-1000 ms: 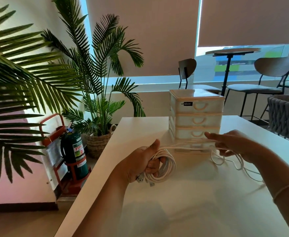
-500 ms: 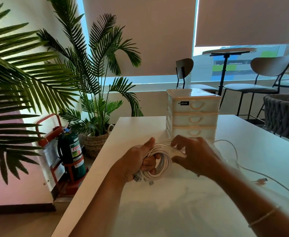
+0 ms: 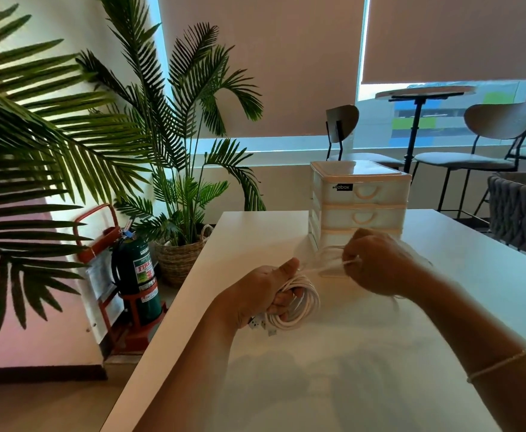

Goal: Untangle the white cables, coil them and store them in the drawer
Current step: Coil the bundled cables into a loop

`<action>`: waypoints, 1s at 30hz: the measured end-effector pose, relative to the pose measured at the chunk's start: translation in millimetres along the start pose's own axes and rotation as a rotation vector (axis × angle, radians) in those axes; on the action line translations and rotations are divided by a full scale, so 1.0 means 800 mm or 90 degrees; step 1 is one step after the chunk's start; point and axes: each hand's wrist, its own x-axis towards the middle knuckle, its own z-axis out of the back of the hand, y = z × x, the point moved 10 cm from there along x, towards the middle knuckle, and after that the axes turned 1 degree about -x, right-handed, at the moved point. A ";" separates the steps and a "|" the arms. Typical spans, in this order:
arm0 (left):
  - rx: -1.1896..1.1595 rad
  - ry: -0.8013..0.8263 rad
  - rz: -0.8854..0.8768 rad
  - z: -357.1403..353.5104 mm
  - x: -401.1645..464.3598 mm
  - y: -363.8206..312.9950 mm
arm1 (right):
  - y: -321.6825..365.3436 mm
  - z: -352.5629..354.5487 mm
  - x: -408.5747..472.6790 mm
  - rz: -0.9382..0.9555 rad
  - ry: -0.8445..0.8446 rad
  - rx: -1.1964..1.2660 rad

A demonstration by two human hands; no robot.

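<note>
My left hand [image 3: 263,291] grips a coil of white cables [image 3: 302,304] just above the white table [image 3: 349,369], with plug ends poking out below the palm. A taut strand runs from the coil up to my right hand [image 3: 377,266], which pinches it a little higher and to the right, in front of the drawer unit. The small plastic drawer unit [image 3: 360,207] stands at the far side of the table with its visible drawers closed; my right hand hides its lowest part. The cable's far end is blurred behind my right wrist.
A palm in a woven basket [image 3: 180,257] and a green fire extinguisher [image 3: 137,275] stand on the floor left of the table. Chairs [image 3: 489,151] and a round high table [image 3: 423,92] are by the window behind. A grey woven seat [image 3: 520,210] sits at right.
My right hand has moved away from the coil, up and to the right, pulling a strand taut. The loose cable that lay on the table at right has been drawn in.
</note>
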 end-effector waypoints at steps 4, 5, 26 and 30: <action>0.028 0.027 -0.005 -0.010 -0.001 -0.005 | -0.047 0.017 -0.001 -0.077 0.069 -0.185; 0.036 0.027 -0.009 -0.010 -0.002 -0.006 | -0.052 0.012 -0.004 -0.084 0.115 -0.202; -0.116 -0.197 -0.068 0.067 -0.032 -0.024 | -0.225 0.088 -0.078 -0.521 0.087 0.163; -0.122 -0.200 -0.046 0.067 -0.037 -0.023 | -0.209 0.092 -0.077 -0.438 0.110 0.313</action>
